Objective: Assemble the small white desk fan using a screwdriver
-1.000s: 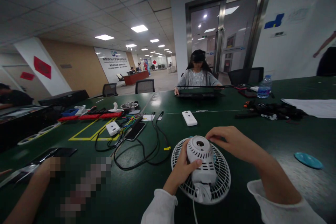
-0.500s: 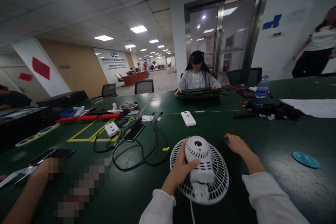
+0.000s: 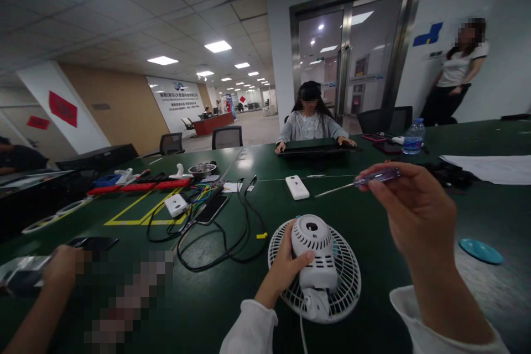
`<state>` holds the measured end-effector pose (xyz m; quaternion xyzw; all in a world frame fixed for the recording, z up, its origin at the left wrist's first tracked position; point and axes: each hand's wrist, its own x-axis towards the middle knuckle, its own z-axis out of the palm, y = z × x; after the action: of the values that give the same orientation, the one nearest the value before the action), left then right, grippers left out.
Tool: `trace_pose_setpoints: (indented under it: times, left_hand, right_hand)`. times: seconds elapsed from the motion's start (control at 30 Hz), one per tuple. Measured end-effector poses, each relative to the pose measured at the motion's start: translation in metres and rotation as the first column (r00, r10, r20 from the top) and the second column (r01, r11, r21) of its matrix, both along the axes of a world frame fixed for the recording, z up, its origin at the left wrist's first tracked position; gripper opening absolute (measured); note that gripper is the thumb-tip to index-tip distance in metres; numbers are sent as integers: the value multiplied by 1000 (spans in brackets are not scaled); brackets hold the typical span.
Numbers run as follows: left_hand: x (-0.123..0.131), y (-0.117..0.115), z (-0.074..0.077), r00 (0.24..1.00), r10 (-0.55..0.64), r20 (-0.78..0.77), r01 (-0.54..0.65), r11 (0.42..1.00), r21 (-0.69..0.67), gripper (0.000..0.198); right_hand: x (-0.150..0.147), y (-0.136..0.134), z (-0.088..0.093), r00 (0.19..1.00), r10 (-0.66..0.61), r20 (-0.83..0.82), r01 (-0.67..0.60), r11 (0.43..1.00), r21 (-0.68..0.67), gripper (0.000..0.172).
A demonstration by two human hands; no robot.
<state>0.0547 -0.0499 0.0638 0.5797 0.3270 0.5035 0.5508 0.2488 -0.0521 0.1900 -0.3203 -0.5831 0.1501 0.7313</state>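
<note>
The left hand (image 3: 286,266) is clasped on the motor housing of a white plastic fan with a round grille (image 3: 316,268), which lies on the dark green table (image 3: 232,298), housing upward. Some of its fingers are hidden behind the housing, and the housing covers the middle of the grille. The right hand (image 3: 423,215) pinches a screwdriver with a purple translucent handle and thin metal shaft (image 3: 365,179), in the air; its fingers hide part of the handle, and the tip is too small to make out. The thin white cord (image 3: 303,332) is cut off at the lower edge. A tangled black object (image 3: 450,177) is partly covered by the right hand, so I cannot tell what it is.
</note>
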Motion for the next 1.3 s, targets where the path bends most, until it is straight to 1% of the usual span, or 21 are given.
trace_pose_setpoints:
  times: [0.07, 0.13, 0.23, 0.37, 0.47, 0.6, 0.77, 1.3]
  left_hand:
    - [0, 1, -1, 1000, -4, 3, 4, 1000, 7, 85]
    - [0, 1, -2, 1000, 1, 3, -1, 1000, 15, 84]
    - [1, 1, -1, 1000, 7, 8, -7, 1000, 14, 84]
    - [2, 1, -1, 1000, 7, 7, -7, 1000, 6, 85]
    - [2, 2, -2, 1000, 18, -3, -18, 1000, 9, 86]
    - [1, 3, -4, 999, 27, -17, -26, 999, 30, 87]
    - [1, 2, -4, 1000, 24, -7, -24, 999, 34, 86]
    - [2, 2, -1, 1000, 10, 22, -10, 1000, 18, 85]
  right_hand:
    - [-8, -8, 2, 995, 66, 75, -66, 998, 2, 22]
    - [-12, -9, 1, 986, 88, 144, -87, 996, -11, 26]
    - [-14, -5, -2, 965, 90, 248, -88, 996, -23, 31]
    - [-15, -2, -4, 905, 78, 417, -66, 997, -43, 26]
    - [-16, 0, -5, 877, 64, 476, -60, 998, -24, 24]
    - [-17, 2, -8, 855, 49, 516, -49, 999, -15, 25]
    - [-17, 5, -10, 836, 34, 547, -31, 999, -14, 26]
    - [-19, 5, -11, 829, 23, 558, -26, 1000, -3, 26]
